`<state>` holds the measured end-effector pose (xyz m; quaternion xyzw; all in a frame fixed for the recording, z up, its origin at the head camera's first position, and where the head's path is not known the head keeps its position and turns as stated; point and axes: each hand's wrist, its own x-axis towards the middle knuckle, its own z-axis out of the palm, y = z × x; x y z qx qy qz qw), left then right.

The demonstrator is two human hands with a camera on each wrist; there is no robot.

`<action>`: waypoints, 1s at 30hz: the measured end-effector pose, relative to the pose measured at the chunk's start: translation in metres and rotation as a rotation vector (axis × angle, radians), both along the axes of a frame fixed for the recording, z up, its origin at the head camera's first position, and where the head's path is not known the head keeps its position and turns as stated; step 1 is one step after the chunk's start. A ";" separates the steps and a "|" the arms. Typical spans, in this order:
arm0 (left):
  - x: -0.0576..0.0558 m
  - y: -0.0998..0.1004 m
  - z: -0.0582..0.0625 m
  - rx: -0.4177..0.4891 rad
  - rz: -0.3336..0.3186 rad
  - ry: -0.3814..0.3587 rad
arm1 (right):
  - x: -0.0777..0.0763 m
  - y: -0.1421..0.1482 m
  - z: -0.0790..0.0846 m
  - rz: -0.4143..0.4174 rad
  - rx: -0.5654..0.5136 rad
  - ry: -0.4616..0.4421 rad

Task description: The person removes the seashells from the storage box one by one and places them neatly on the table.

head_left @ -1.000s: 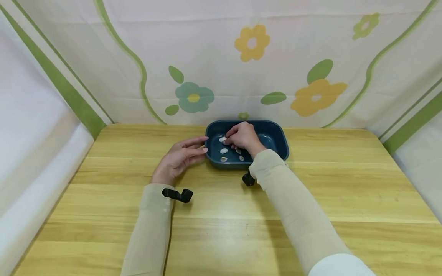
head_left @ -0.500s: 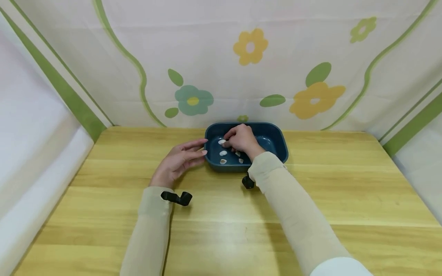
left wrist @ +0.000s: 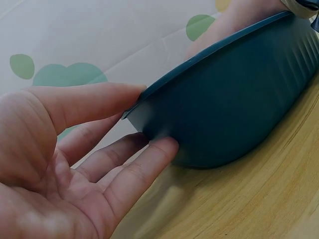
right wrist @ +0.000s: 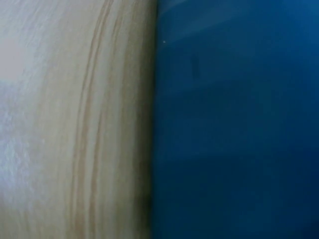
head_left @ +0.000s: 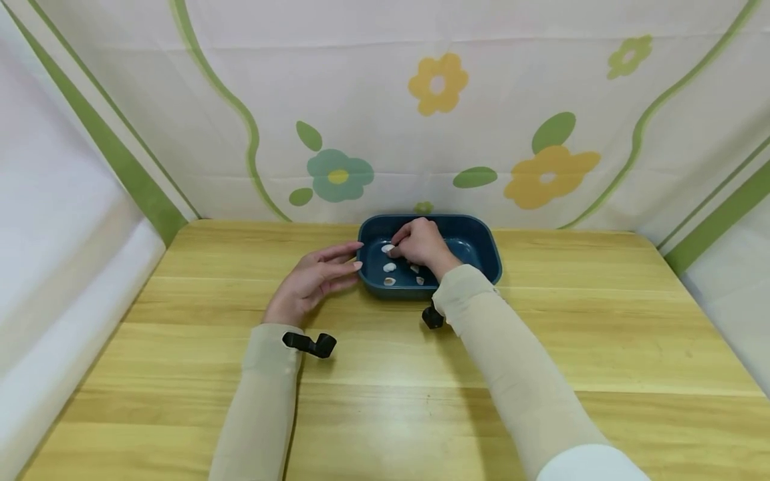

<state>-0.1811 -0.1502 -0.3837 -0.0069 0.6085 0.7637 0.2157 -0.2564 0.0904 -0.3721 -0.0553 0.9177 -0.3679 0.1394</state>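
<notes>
A dark blue rectangular tray [head_left: 385, 292] stands at the back of the table, with several small shells inside. My left hand [head_left: 307, 282] is at its left end; in the left wrist view the straight fingertips touch the outer wall [left wrist: 214, 109] just under the rim. Reaching into the tray, my right hand [head_left: 420, 244] pinches a white shell [head_left: 387, 248] between thumb and index finger, at the tray's left side. In front of it lie another white shell [head_left: 390, 267] and a brownish one [head_left: 390, 281]. A further small shell [head_left: 420, 280] sits below the hand, and one more is partly hidden by it.
The wooden table [head_left: 385, 401] reaches back to a white curtain [head_left: 385, 100] printed with flowers. A black wrist camera [head_left: 319, 345] sits on the left sleeve, another beside the right cuff. In the right wrist view the tray's blue wall [right wrist: 234, 124] fills the right half.
The head view has shifted slightly, so everything sits a little lower in it. Both hands and the shells keep nearly the same places relative to the tray.
</notes>
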 end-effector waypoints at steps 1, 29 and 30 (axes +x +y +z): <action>0.000 0.000 0.000 0.000 0.000 0.002 | 0.000 0.000 0.000 -0.001 -0.001 0.001; -0.001 0.002 0.001 0.010 -0.001 -0.013 | 0.002 -0.001 0.004 -0.034 -0.116 -0.017; -0.001 0.002 0.001 0.010 -0.001 -0.013 | 0.002 -0.001 0.004 -0.034 -0.120 -0.015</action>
